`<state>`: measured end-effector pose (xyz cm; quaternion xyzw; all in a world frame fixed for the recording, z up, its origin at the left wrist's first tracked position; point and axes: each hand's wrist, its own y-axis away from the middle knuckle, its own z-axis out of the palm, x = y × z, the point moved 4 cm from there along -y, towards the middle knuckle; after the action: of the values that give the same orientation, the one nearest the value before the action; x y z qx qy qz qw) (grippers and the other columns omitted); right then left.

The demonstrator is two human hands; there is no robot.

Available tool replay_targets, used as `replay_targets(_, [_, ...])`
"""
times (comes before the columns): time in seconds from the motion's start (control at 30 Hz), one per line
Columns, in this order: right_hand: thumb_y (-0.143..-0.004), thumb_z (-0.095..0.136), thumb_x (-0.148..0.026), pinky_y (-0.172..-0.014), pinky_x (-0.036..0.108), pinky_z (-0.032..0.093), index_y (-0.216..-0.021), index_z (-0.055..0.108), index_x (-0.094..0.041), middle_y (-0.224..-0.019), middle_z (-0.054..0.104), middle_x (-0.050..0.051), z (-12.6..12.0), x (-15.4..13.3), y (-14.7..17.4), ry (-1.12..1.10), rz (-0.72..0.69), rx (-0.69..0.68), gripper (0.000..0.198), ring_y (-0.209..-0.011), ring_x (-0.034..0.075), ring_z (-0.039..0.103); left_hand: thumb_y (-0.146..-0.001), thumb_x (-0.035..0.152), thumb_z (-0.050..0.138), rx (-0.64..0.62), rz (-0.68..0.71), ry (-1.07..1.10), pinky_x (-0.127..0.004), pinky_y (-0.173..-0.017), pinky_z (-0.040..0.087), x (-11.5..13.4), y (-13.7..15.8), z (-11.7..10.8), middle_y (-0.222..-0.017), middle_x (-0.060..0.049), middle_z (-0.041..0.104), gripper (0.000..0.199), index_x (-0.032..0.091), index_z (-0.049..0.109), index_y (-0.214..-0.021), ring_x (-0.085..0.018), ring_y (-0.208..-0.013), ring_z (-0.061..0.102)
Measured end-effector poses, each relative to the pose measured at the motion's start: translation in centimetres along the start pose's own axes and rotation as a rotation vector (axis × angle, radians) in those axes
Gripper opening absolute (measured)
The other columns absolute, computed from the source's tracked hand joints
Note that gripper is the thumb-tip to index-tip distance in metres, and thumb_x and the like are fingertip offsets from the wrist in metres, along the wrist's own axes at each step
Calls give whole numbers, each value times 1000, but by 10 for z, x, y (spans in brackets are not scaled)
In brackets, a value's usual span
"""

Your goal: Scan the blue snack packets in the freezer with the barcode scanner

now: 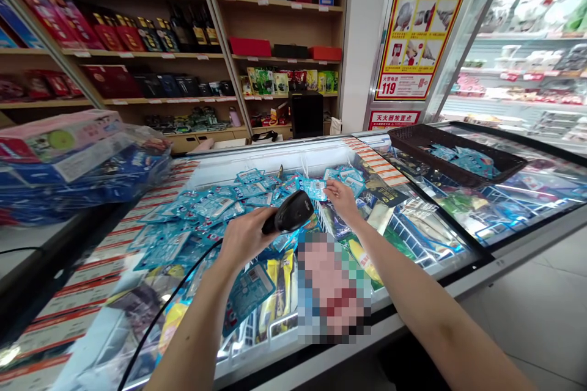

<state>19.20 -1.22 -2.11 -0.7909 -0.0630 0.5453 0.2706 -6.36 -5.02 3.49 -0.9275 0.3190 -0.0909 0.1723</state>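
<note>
My left hand [247,235] is wrapped round a black corded barcode scanner [293,211], its head pointing away to the right. The scanner's cable [169,305] runs down past my left forearm. Between the fingers of my right hand [340,198] is the edge of a small blue packet [313,188], held just beyond the scanner's head. Many more blue packets [206,204] lie heaped on the freezer's glass top to the left. One larger-looking blue packet [251,293] lies nearer me, below my left hand.
The glass-topped chest freezer [440,284] spans the view, with bagged goods inside. A brown tray [499,168] with several blue packets sits at the right. Boxes and plastic-wrapped packs [77,165] are stacked at the left. Behind are shelves [284,61] of boxes and bottles.
</note>
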Motion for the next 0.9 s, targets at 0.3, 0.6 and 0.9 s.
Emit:
replay_targets(0.3, [-81,52,-37,-71,30,50,-100,60,-20,-88,68,5,2,1,0,19,-1,-10,27,-85,20,65,-79,38,48,-12,8,11,-25,-64,41,1,1,-2,-108,-3,65,37,26,55,-113,-20,-89,62])
replay_targets(0.6, [-80,52,-37,-73,31,51,-100,60,-21,-88,68,5,3,5,0,8,16,-14,27,-83,19,65,-78,36,48,-17,-7,-7,-25,-63,41,1,0,0,-107,-3,66,37,25,56,-113,-20,-87,62])
replay_targets(0.9, [-81,52,-36,-72,30,51,-100,59,-20,-89,67,6,3,2,1,6,1,-13,26,-84,19,64,-79,40,48,1,-11,-3,-25,-63,40,0,0,-1,-108,-3,66,38,26,55,-113,-20,-87,63])
